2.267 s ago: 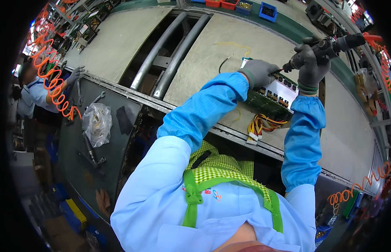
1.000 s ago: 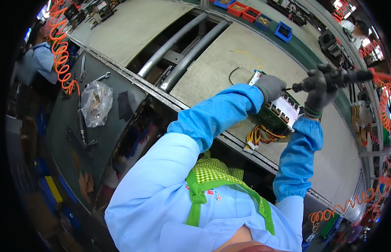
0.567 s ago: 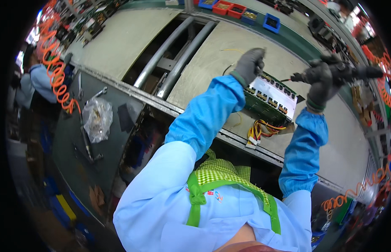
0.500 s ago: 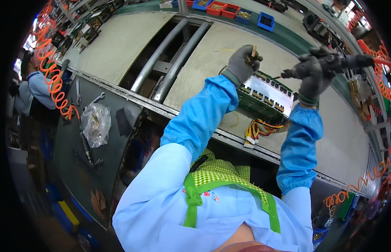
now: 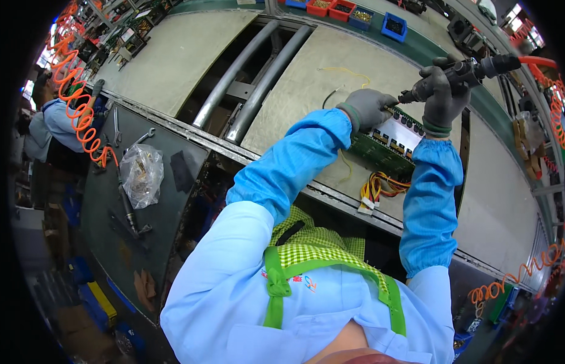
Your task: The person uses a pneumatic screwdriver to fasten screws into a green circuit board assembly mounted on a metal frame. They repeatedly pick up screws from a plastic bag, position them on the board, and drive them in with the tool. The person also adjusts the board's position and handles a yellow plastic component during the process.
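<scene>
In my grey-gloved right hand [image 5: 443,100] is a black air screwdriver [image 5: 467,76], gripped near its middle, its nose pointing left. My left hand [image 5: 370,109], also gloved, reaches over the far-left corner of a green circuit board assembly [image 5: 379,150]. Its fingers are pinched together close to the screwdriver's nose; whatever is between them is hidden. The assembly has a shiny pale plate [image 5: 402,132] with rows of small components, and my left hand covers part of it. A bundle of yellow, red and black wires [image 5: 376,189] with white plugs lies at its near side.
Left of the assembly, two metal rollers [image 5: 267,82] span a gap between pale boards. Blue and red bins [image 5: 340,11] line the far edge. A side table [image 5: 121,230] bears wrenches, a plastic bag [image 5: 141,176] and another air tool [image 5: 127,206]. Orange coiled hoses hang at both sides.
My left hand has lowered from above the assembly, where it pinched a small brass-coloured piece, to its corner. The screwdriver's nose has moved left and up to meet the fingers.
</scene>
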`<state>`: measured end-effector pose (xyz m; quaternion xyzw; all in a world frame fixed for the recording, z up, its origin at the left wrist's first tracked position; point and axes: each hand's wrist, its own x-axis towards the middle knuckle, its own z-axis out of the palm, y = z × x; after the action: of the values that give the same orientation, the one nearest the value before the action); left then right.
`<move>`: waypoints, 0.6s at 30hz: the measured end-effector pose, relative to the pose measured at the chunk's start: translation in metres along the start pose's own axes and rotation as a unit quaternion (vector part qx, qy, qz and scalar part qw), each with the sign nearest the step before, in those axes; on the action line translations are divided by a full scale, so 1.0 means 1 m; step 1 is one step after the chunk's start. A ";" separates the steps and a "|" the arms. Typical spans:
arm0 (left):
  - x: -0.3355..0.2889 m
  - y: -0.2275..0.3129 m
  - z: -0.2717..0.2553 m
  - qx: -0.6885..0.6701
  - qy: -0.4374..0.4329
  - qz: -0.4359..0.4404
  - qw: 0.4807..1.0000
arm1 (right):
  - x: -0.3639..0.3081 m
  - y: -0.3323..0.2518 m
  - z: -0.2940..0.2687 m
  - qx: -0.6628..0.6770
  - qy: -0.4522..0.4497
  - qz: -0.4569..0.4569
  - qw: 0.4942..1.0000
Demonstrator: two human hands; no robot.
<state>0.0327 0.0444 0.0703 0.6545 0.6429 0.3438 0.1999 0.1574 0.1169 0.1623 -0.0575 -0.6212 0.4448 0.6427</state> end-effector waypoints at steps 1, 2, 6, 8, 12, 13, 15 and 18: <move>0.001 0.002 -0.001 0.021 -0.009 -0.011 1.000 | 0.000 0.000 0.000 -0.001 0.000 0.000 1.000; 0.001 0.002 0.000 0.034 -0.003 -0.009 0.999 | 0.000 0.000 0.002 0.000 -0.001 -0.002 1.000; 0.003 0.002 0.000 0.070 0.000 -0.012 0.997 | -0.004 -0.005 0.008 0.008 -0.035 0.037 0.999; 0.005 0.000 0.003 0.076 0.011 -0.007 0.997 | -0.001 -0.007 0.010 0.005 -0.067 0.043 0.997; 0.004 -0.002 0.008 0.093 0.056 -0.003 0.994 | 0.011 0.005 0.014 -0.012 -0.091 0.086 0.992; 0.003 0.000 0.008 0.100 0.063 -0.009 0.993 | 0.011 0.005 0.015 -0.035 -0.076 0.094 0.992; 0.003 -0.002 0.010 0.102 0.063 -0.015 0.993 | 0.014 0.007 0.018 -0.075 -0.048 0.104 0.991; 0.001 0.001 0.011 0.115 0.063 -0.022 0.991 | 0.014 0.007 0.017 -0.049 -0.049 0.087 0.994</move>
<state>0.0406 0.0472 0.0634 0.6356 0.7040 0.3038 0.0903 0.1365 0.1222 0.1722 -0.1209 -0.6654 0.4701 0.5672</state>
